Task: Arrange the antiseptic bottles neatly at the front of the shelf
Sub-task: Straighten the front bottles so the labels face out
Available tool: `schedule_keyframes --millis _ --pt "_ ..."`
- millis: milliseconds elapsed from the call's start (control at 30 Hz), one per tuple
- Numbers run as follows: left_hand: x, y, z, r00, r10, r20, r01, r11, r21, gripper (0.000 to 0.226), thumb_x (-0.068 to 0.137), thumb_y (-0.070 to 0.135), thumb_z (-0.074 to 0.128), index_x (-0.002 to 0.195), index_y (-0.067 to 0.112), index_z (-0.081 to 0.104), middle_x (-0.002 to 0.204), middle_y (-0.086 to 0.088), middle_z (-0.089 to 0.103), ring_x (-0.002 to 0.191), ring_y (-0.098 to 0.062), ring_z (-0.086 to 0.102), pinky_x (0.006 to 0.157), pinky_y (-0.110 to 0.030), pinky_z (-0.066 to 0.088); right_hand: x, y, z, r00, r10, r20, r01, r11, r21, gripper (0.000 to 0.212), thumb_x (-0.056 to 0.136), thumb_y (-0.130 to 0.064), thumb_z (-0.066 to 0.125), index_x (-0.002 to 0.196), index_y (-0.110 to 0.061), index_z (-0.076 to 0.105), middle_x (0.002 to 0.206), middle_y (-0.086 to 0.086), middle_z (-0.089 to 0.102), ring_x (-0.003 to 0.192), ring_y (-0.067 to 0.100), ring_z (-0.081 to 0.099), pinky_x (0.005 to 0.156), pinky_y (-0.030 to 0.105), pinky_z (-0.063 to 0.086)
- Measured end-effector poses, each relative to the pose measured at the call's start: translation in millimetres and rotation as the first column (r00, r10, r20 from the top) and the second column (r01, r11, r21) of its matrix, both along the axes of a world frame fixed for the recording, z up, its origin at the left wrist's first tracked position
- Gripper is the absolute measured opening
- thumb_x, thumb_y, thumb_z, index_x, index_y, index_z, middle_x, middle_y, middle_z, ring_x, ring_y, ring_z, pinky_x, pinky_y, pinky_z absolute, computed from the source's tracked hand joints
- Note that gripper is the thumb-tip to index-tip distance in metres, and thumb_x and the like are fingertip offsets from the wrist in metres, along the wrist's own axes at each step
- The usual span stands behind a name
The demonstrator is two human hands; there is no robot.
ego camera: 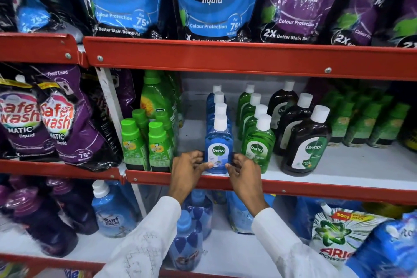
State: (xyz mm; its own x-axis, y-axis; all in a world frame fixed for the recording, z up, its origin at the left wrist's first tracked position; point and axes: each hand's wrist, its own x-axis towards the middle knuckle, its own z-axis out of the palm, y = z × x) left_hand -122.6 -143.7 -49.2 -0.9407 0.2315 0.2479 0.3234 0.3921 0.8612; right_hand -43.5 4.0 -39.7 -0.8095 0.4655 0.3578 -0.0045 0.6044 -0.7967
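Three rows of Dettol antiseptic bottles with white caps stand on the middle shelf (338,174). The front blue bottle (218,142) stands upright at the shelf's front edge, with more blue ones in a line behind it. My left hand (187,171) grips its lower left side and my right hand (243,174) grips its lower right side. To the right runs a row of green bottles (258,142), then a row of larger dark brown bottles (306,142).
Small green-capped bottles (144,142) stand left of the blue row, with a bare gap between. Purple detergent pouches (56,119) fill the far left. The red shelf lip (293,189) runs under my hands. Blue bottles and an Ariel bag (336,232) sit below.
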Motion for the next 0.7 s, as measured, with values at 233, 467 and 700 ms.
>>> schedule_keyframes --millis 233,467,700 --pt "16.0 -1.8 8.8 0.999 0.047 -0.019 -0.046 0.998 0.037 0.063 0.069 0.025 0.088 0.123 0.004 0.063 0.111 -0.012 0.074 0.09 -0.013 0.069 0.078 -0.014 0.057 15.2 5.5 0.3 0.999 0.015 -0.032 -0.018 0.994 -0.108 0.027 0.087 -0.008 0.068 0.114 -0.009 0.066 0.108 0.006 0.075 0.091 0.011 0.07 0.087 0.028 0.059" --pt "97.5 51.1 11.6 0.921 0.221 -0.32 -0.147 0.959 0.241 0.015 0.079 0.006 0.075 0.079 0.02 0.069 0.079 0.006 0.073 0.073 -0.005 0.065 0.074 -0.019 0.052 56.5 52.7 -0.8 0.953 -0.222 -0.208 0.21 0.975 -0.078 0.017 0.078 -0.005 0.07 0.08 -0.016 0.056 0.073 0.0 0.067 0.061 0.009 0.064 0.06 0.007 0.045" --pt "78.3 106.6 15.4 0.937 0.013 -0.348 -0.07 0.986 -0.15 0.016 0.092 0.003 0.052 0.102 0.007 0.063 0.091 -0.017 0.073 0.082 -0.033 0.067 0.072 -0.035 0.046 48.5 79.2 -4.1 0.964 -0.158 -0.212 0.15 0.987 -0.052 0.034 0.085 -0.007 0.066 0.118 -0.01 0.06 0.103 0.005 0.072 0.086 0.015 0.069 0.083 0.03 0.058"
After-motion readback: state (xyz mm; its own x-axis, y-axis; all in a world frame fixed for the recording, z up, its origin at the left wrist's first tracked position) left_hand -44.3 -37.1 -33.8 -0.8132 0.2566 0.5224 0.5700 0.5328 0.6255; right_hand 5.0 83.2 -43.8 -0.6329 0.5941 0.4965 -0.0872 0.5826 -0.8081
